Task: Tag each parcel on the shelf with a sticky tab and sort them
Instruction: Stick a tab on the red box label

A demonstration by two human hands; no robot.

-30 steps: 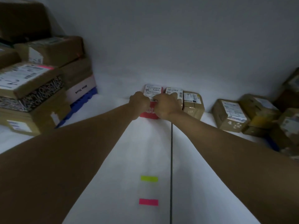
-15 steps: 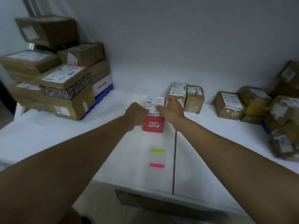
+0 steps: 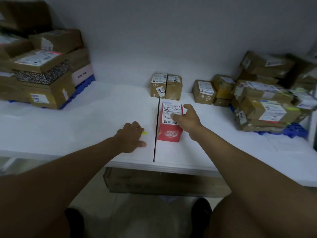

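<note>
While stacked parcels (image 3: 42, 73) flank it, red box (image 3: 169, 124) stands near two brown parcels (image 3: 166, 86)

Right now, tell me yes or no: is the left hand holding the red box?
No. The left hand rests on the white shelf over the sticky tabs, apart from the red box, which the right hand touches.
</note>
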